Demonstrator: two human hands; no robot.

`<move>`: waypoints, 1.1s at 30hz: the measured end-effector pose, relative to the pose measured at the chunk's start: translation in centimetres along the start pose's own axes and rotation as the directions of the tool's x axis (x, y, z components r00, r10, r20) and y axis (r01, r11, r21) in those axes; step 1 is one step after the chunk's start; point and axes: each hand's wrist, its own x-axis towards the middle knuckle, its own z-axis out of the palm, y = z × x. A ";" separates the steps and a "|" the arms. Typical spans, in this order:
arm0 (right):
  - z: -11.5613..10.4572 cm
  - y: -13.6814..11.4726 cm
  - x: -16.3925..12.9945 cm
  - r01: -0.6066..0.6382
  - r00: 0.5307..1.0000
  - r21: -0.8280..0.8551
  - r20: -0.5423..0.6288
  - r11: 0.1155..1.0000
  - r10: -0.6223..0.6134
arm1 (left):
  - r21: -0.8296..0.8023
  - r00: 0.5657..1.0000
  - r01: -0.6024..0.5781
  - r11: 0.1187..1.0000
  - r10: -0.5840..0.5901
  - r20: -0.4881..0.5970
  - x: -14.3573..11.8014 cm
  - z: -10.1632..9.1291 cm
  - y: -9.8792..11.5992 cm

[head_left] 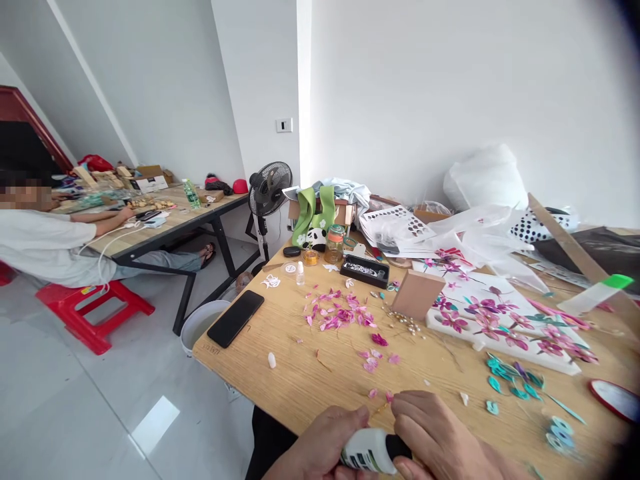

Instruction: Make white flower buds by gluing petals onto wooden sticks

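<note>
At the near edge of the table, my left hand (pixel 325 437) is wrapped around a small white bottle (pixel 367 451) with dark print, lying tilted on its side. My right hand (pixel 437 430) is closed over the black end (pixel 399 448) of the same bottle. By my right fingertips is a small pink petal piece (pixel 389 397) with a yellowish stem; whether the fingers pinch it I cannot tell. Just beyond lie loose pink petals (pixel 370 363) and a darker magenta petal cluster (pixel 379 340). A small white cap (pixel 271 360) stands to the left.
A black phone (pixel 236 319) lies at the left edge. Pink petals (pixel 343 312), a black tray (pixel 365 271) and a brown block (pixel 419 295) sit farther back. Finished-looking flowers rest on a white foam board (pixel 505 340); teal leaves (pixel 515 380) lie right. A person (pixel 45 243) sits at another table.
</note>
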 end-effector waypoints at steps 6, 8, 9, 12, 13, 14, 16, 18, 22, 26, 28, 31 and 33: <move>0.3 -0.7 0.5 -0.071 0.995 -0.033 -0.067 0.997 0.069 | -0.166 0.999 0.013 0.986 -0.021 -0.044 -0.2 0.8 0.4; 0.5 -0.8 0.6 -0.110 0.990 -0.032 -0.095 0.993 0.107 | -0.195 0.995 -0.014 0.981 -0.006 -0.104 -0.1 1.0 0.5; 0.6 -0.7 0.7 -0.134 0.986 -0.028 -0.107 0.991 0.130 | -0.206 0.990 -0.037 0.978 0.008 -0.140 -0.1 1.1 0.5; 0.7 -0.2 0.6 -0.226 0.966 0.028 -0.123 0.974 0.228 | -0.234 0.967 -0.123 0.964 0.064 -0.245 0.2 1.3 1.1; 0.8 0.0 0.6 -0.271 0.954 0.073 -0.109 0.960 0.278 | -0.235 0.956 -0.156 0.959 0.086 -0.282 0.4 1.3 1.3; 0.8 0.4 0.5 -0.325 0.938 0.128 -0.084 0.937 0.337 | -0.227 0.945 -0.182 0.957 0.106 -0.311 0.5 1.3 1.5; 0.8 1.0 0.3 -0.447 0.888 0.235 -0.002 0.863 0.460 | -0.210 0.931 -0.204 0.956 0.123 -0.343 0.8 1.1 1.8; 0.8 1.5 0.2 -0.543 0.832 0.304 0.071 0.782 0.550 | -0.228 0.939 -0.198 0.953 0.117 -0.324 1.1 1.0 2.1; 0.6 2.0 0.0 -0.615 0.770 0.391 0.111 0.685 0.628 | -0.300 0.964 -0.181 0.937 0.108 -0.244 1.4 0.7 2.1; 0.5 2.4 -0.2 -0.625 0.756 0.428 0.121 0.653 0.644 | -0.311 0.967 -0.175 0.934 0.104 -0.231 1.4 0.4 2.0; 0.4 2.6 -0.2 -0.611 0.776 0.383 0.122 0.693 0.618 | -0.296 0.967 -0.186 0.937 0.121 -0.224 1.4 0.4 1.9; 0.1 2.5 0.0 -0.542 0.838 0.286 0.120 0.790 0.532 | -0.261 0.968 -0.191 0.946 0.137 -0.211 1.5 0.4 1.5; -0.1 2.4 0.2 -0.493 0.870 0.228 0.120 0.840 0.478 | -0.210 0.956 -0.210 0.955 0.156 -0.248 1.6 0.6 1.3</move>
